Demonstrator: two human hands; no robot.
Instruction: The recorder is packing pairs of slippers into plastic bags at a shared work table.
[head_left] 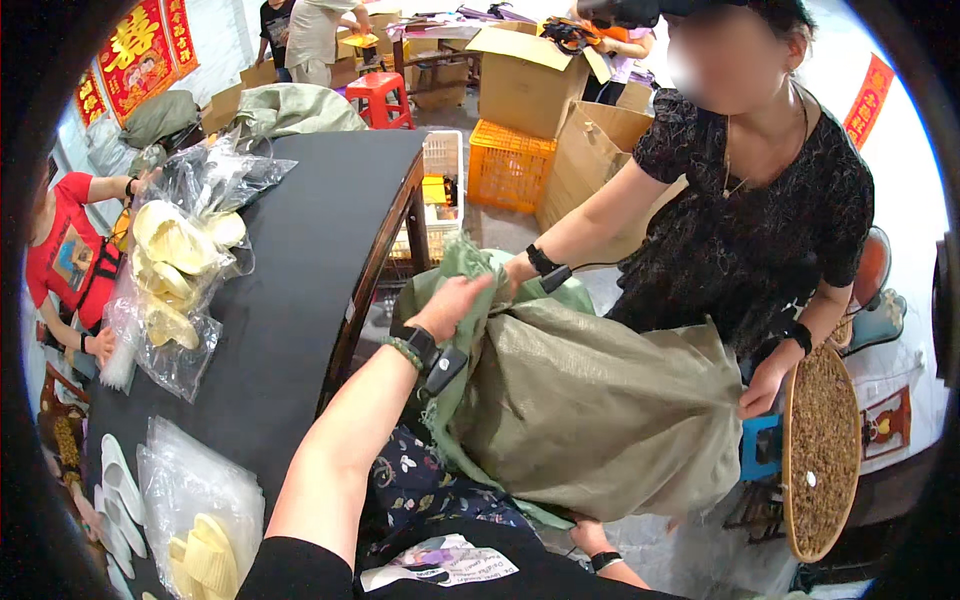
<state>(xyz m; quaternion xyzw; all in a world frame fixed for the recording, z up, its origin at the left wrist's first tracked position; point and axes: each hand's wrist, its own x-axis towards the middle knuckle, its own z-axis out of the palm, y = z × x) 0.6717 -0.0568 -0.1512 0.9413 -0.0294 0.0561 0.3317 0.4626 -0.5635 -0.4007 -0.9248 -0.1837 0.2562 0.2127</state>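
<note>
A large olive-green woven sack (600,400) hangs in front of me. My left hand (452,305) is closed on its bunched, frayed light-green edge. Lower down, my right hand (588,536) is closed on the sack's near lower edge, its fingers partly covered by the fabric. Facing me, a person in a black patterned top holds the same sack. One of that person's hands (520,270) is right beside my left hand, and the other hand (763,386) grips the sack's far right corner. What the sack contains is hidden.
A dark table (300,270) stands on my left, bearing bagged pale-yellow slippers (170,240), clear plastic bags (195,470) and white slippers (122,485). Someone in a red shirt works beyond it. Behind the sack stand an orange crate (510,165), a cardboard box (530,85) and a red stool (380,98). A round woven tray (822,450) is at right.
</note>
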